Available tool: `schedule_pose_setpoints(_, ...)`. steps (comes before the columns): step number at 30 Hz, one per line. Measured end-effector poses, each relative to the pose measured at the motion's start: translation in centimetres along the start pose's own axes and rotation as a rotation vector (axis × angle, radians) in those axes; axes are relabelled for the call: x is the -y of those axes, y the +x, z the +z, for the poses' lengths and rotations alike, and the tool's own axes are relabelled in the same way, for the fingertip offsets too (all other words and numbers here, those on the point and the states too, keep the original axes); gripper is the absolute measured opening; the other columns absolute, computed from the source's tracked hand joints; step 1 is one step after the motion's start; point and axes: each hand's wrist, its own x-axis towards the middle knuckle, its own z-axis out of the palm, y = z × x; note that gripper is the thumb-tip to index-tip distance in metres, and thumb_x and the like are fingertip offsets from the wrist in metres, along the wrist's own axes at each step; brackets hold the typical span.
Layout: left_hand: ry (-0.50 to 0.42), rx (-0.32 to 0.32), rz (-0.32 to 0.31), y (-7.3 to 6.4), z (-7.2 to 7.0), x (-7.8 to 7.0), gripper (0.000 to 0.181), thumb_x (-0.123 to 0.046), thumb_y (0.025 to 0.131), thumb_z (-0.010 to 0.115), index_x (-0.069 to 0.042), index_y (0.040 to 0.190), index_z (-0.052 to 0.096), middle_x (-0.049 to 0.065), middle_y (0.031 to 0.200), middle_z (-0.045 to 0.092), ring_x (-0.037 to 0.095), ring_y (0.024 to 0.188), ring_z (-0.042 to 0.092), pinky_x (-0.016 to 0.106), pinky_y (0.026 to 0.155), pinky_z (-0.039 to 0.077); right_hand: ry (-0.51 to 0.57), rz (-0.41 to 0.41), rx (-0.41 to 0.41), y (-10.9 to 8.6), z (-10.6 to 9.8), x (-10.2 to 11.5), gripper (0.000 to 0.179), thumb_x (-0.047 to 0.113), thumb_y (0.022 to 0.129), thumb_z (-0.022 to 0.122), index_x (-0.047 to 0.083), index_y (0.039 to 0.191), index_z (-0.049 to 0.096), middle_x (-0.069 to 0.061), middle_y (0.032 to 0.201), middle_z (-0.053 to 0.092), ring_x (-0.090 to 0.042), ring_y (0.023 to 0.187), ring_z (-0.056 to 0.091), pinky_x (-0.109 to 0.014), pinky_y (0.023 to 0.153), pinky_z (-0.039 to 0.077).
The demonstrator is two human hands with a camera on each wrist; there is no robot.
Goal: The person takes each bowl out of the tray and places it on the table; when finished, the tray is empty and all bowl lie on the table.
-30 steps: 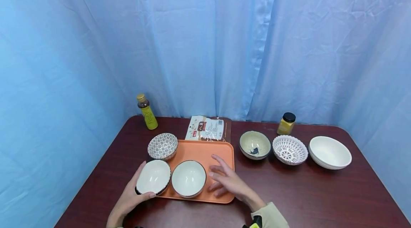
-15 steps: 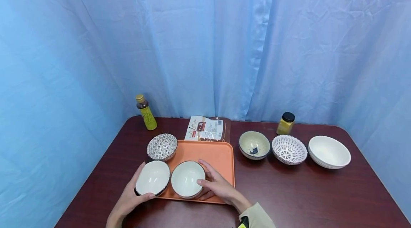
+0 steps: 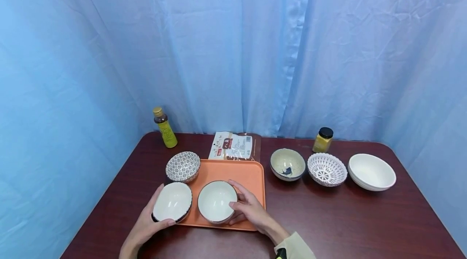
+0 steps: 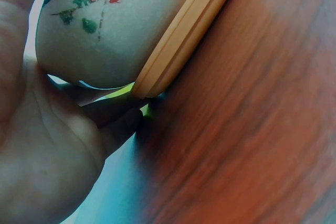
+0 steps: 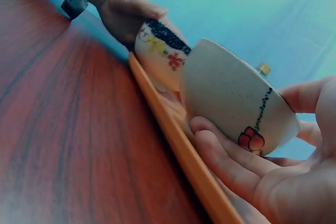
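Note:
My left hand [image 3: 145,223] holds a white bowl [image 3: 172,201] with a dark rim at the tray's front left corner, thumb in front and fingers round its far side. Red flowers and green leaves decorate that bowl's outside [image 4: 107,30] in the left wrist view. To its right, my right hand [image 3: 252,211] grips a second pale bowl [image 3: 216,201] with a thin dark rim. Its outside [image 5: 226,93] carries a red bud motif in the right wrist view. Under both bowls lies an orange tray [image 3: 244,174]; whether the second bowl touches it, I cannot tell.
A patterned bowl [image 3: 183,166] sits at the tray's back left corner. Behind are a sauce bottle [image 3: 167,129] and a food packet [image 3: 233,145]. Rightward stand a bowl with a blue motif [image 3: 286,161], a scalloped bowl [image 3: 326,170], white bowls [image 3: 372,172] and a yellow jar [image 3: 323,140].
My right hand has come in from the right and taken hold of the second bowl, which has shifted slightly right. The left hand has stayed on its bowl.

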Motion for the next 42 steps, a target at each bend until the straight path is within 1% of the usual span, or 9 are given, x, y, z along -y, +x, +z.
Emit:
schedule_pose_setpoints(7, 0.002, 0.006, -0.013, -0.1, 0.0, -0.2, 0.112, -0.019, 0.075, 0.085, -0.009, 0.162, 0.015, 0.019, 0.167, 0.02, 0.04, 0.148, 0.027, 0.062, 0.111, 0.031, -0.007, -0.045, -0.063, -2.2, -2.3, 1.3, 0.073, 0.007, 0.098, 0.055, 0.01, 0.161, 0.017, -0.04, 0.139, 0.045, -0.019, 0.074, 0.072, -0.043, 0.072, 0.061)
schedule_pose_setpoints(14, -0.019, 0.012, -0.005, 0.0, -0.1, -0.3, 0.112, -0.019, 0.076, 0.085, -0.007, 0.162, 0.013, 0.02, 0.167, 0.019, 0.041, 0.148, 0.026, 0.064, 0.111, 0.03, -0.014, -0.063, -0.138, -5.1, -5.3, 2.1, 0.074, 0.008, 0.099, 0.054, 0.008, 0.161, 0.013, -0.042, 0.15, 0.03, -0.019, 0.078, 0.074, -0.041, 0.072, 0.061)
schedule_pose_setpoints(18, -0.026, 0.018, -0.002, -0.1, -0.1, -0.2, 0.113, -0.02, 0.076, 0.084, -0.006, 0.161, 0.013, 0.021, 0.167, 0.018, 0.043, 0.148, 0.023, 0.066, 0.111, 0.028, -0.023, -0.07, -0.16, -6.9, -7.0, 2.2, 0.074, 0.01, 0.101, 0.053, 0.007, 0.161, 0.01, -0.042, 0.149, 0.032, -0.022, 0.081, 0.075, -0.043, 0.073, 0.06)
schedule_pose_setpoints(21, -0.024, 0.017, -0.002, -0.1, -0.1, 0.0, 0.113, -0.02, 0.076, 0.084, -0.006, 0.162, 0.012, 0.021, 0.167, 0.018, 0.043, 0.148, 0.022, 0.068, 0.112, 0.026, -0.025, -0.09, -0.156, -8.4, -8.2, 2.1, 0.071, 0.009, 0.102, 0.051, 0.011, 0.161, 0.013, -0.034, 0.143, 0.043, -0.026, 0.083, 0.075, -0.045, 0.074, 0.061)
schedule_pose_setpoints(25, -0.022, 0.013, -0.007, 0.0, 0.0, 0.0, 0.114, -0.02, 0.075, 0.085, -0.006, 0.161, 0.013, 0.021, 0.167, 0.018, 0.043, 0.148, 0.022, 0.068, 0.112, 0.026, -0.011, -0.084, -0.161, -10.0, -9.8, 2.2, 0.068, 0.009, 0.103, 0.049, 0.016, 0.161, 0.013, -0.006, 0.132, 0.058, -0.026, 0.085, 0.076, -0.045, 0.076, 0.061)
schedule_pose_setpoints(28, -0.017, 0.009, -0.016, 0.1, 0.0, -0.1, 0.114, -0.021, 0.075, 0.086, -0.006, 0.161, 0.013, 0.021, 0.167, 0.018, 0.042, 0.148, 0.023, 0.068, 0.112, 0.026, 0.001, -0.076, -0.177, -11.0, -10.8, 2.3, 0.069, 0.01, 0.104, 0.048, 0.015, 0.161, 0.011, 0.011, 0.127, 0.059, -0.024, 0.085, 0.075, -0.045, 0.078, 0.06)
schedule_pose_setpoints(30, -0.012, 0.006, -0.017, 0.1, 0.1, -0.2, 0.114, -0.022, 0.075, 0.086, -0.006, 0.161, 0.013, 0.021, 0.167, 0.019, 0.042, 0.148, 0.024, 0.068, 0.112, 0.026, 0.006, -0.091, -0.181, -11.6, -11.4, 2.3, 0.068, 0.009, 0.104, 0.047, 0.016, 0.161, 0.012, 0.016, 0.127, 0.059, -0.024, 0.086, 0.075, -0.044, 0.077, 0.061)
schedule_pose_setpoints(36, -0.009, 0.004, -0.002, 0.0, 0.1, -0.1, 0.113, -0.02, 0.075, 0.085, -0.005, 0.161, 0.014, 0.022, 0.167, 0.019, 0.043, 0.147, 0.024, 0.068, 0.112, 0.026, 0.016, -0.135, -0.167, -12.7, -12.6, 1.8, 0.065, 0.004, 0.104, 0.045, 0.024, 0.16, 0.018, 0.017, 0.125, 0.061, -0.023, 0.088, 0.075, -0.044, 0.077, 0.061)
schedule_pose_setpoints(42, -0.012, 0.007, -0.011, 0.0, 0.1, -0.1, 0.113, -0.022, 0.075, 0.086, -0.007, 0.161, 0.014, 0.021, 0.167, 0.019, 0.042, 0.147, 0.024, 0.068, 0.112, 0.027, 0.006, -0.114, -0.177, -13.0, -13.1, 1.4, 0.066, 0.005, 0.104, 0.045, 0.028, 0.159, 0.019, 0.013, 0.123, 0.06, -0.023, 0.089, 0.075, -0.043, 0.076, 0.061)
